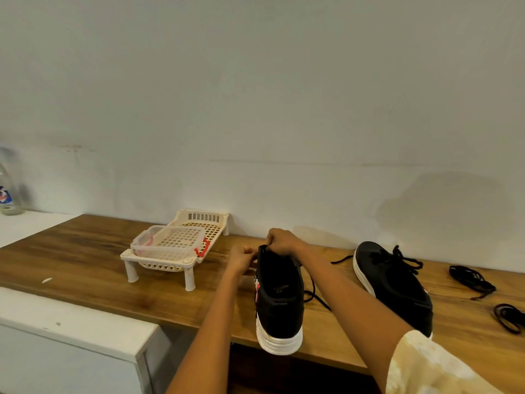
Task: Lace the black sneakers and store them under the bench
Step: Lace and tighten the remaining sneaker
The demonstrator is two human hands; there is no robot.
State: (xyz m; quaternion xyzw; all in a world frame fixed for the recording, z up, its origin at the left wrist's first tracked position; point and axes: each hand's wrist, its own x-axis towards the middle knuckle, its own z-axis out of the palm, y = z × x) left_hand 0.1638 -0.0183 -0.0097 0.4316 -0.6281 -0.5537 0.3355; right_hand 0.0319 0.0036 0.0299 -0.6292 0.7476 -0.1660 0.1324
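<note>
A black sneaker with a white sole (279, 302) stands on the wooden table (85, 260), heel toward me at the front edge. My right hand (281, 241) pinches its black lace at the shoe's top. My left hand (241, 258) pinches the lace at the left side of the same shoe. The lace trails off to the shoe's right (314, 294). A second black sneaker (395, 282) lies to the right with its laces loosely threaded. A small cream plastic bench-like rack (187, 263) stands at the left.
A clear plastic box (170, 241) with red clips lies on the rack. Two loose black laces (471, 278) (510, 317) lie at the far right of the table. A bottle (8, 189) stands on a white counter (56, 317) at the far left. The wall is right behind the table.
</note>
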